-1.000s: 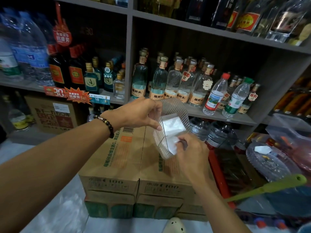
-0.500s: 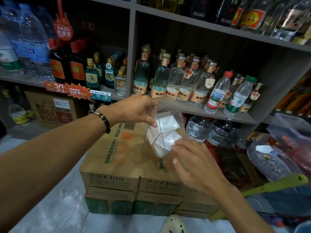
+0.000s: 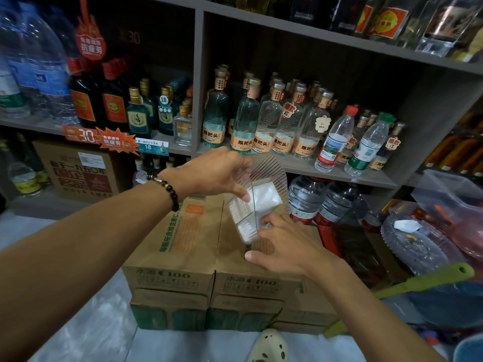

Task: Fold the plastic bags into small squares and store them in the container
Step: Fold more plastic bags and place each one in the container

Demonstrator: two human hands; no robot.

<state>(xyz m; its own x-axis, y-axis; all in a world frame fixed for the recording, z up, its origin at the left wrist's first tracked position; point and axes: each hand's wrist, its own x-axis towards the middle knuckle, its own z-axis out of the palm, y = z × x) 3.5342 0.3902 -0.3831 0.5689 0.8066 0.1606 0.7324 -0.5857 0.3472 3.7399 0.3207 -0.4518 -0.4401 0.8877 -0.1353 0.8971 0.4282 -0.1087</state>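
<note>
Clear ribbed plastic forms the container, held tilted at the centre of the frame above the stacked cardboard boxes. The left hand, a dark bead bracelet on its wrist, grips the container's upper left side, its thumb curled over the near wall. Inside lie white folded plastic bags, one square against the upper wall and more white packed toward the lower end. The right hand comes from the lower right with its fingers loosely spread, the fingertips touching the container's lower edge; whether they pinch a bag there cannot be told. Shelves of bottles fill the upper frame.
</note>
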